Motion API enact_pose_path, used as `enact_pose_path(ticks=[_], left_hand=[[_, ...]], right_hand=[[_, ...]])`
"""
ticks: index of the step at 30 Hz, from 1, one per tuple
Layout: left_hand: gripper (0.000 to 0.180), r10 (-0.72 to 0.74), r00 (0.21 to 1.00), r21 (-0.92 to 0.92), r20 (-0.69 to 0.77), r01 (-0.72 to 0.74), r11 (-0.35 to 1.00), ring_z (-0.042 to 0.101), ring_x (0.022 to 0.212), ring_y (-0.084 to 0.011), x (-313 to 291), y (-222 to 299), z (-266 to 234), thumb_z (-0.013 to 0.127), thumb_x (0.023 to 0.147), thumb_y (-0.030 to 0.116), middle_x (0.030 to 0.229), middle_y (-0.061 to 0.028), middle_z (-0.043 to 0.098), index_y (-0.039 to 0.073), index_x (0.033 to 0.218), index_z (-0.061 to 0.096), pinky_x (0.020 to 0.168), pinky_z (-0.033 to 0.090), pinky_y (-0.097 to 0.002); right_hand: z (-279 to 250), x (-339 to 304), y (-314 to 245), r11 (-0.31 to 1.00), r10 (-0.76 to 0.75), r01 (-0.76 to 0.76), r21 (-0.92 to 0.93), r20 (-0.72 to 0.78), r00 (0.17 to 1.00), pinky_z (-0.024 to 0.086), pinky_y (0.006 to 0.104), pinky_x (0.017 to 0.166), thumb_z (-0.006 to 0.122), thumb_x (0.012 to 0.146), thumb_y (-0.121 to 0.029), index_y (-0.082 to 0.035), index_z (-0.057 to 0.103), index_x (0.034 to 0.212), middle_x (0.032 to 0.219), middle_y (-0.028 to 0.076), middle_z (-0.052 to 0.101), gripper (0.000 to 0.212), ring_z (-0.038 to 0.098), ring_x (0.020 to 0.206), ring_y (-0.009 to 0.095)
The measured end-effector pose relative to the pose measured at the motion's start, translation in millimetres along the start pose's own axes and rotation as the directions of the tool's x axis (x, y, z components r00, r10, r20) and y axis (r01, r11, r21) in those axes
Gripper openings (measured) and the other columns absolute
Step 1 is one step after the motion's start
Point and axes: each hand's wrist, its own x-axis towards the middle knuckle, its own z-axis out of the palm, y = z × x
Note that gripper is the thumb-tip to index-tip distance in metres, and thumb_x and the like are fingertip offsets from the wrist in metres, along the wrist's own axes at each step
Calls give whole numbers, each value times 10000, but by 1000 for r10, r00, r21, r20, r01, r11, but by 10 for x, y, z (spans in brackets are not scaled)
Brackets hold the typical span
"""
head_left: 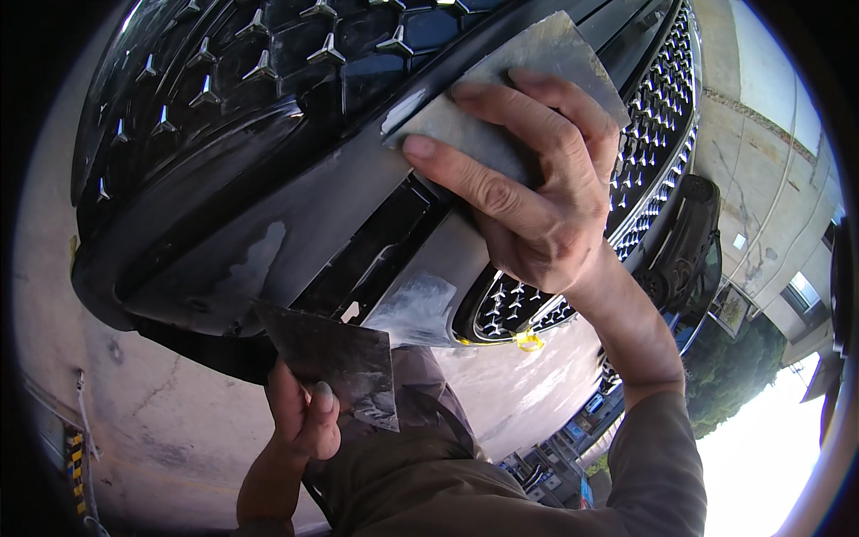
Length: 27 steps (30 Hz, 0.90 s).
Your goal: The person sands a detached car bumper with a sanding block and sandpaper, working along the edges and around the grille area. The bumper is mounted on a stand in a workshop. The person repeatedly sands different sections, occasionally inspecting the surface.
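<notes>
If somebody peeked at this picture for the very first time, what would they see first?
Probably the right hand in the upper middle, pressing a flat grey spreader against a shiny black car bumper that fills the top of the view. Next, the grille studded with little silver stars above it. Lower down, the left hand holds a second grey blade, smeared with filler, just under the bumper's edge.

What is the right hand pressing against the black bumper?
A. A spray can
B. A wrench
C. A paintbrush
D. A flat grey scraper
D: the right hand spreads its fingers over a flat grey scraper laid on the bumper, while the left hand holds a second grey plate lower down.
</notes>
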Motion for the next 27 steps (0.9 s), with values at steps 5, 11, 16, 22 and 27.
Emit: enact_pose_path(ticks=[5,11,16,22,27], left_hand=[[549,-51,998,-54,-42,49,997,637,1015,-248,-26,-27,47,514,1103,360,1177,-219,636,-13,1476,364,829,532,-371],[550,-49,996,-95,-71,42,995,631,997,-245,18,-3,81,523,1098,370,1170,-222,637,-11,1466,377,830,526,-372],[563,-58,996,-89,-72,52,995,631,1001,-240,24,41,86,545,1087,392,1172,-213,638,-7,1455,391,834,523,-371],[564,-96,991,-143,-97,81,986,632,1006,-232,20,54,101,532,1090,389,1169,-205,642,-11,1459,386,829,522,-363],[554,-51,996,-100,-77,44,994,635,1003,-229,7,56,57,511,1102,378,1169,-202,644,-9,1476,375,830,523,-359]], right_hand=[[32,-4,0,1000,5,-5,-27,3,1000,449,411,1049,872,593,-159,-271,845,1219,1281,58,715,637,579,1210,291],[15,-25,-46,1000,9,-8,-17,45,999,439,420,1062,874,599,-164,-268,842,1228,1285,65,716,638,581,1216,293],[26,-12,-23,999,23,-23,-24,-12,1000,438,429,1073,881,610,-158,-272,839,1235,1300,60,711,637,581,1224,296],[11,-14,-17,999,27,-26,-26,68,997,440,425,1078,882,607,-154,-271,837,1244,1320,71,701,649,575,1235,304],[-35,-15,-35,999,45,-47,17,76,996,443,422,1080,879,624,-127,-268,838,1242,1311,71,701,635,565,1245,308]])
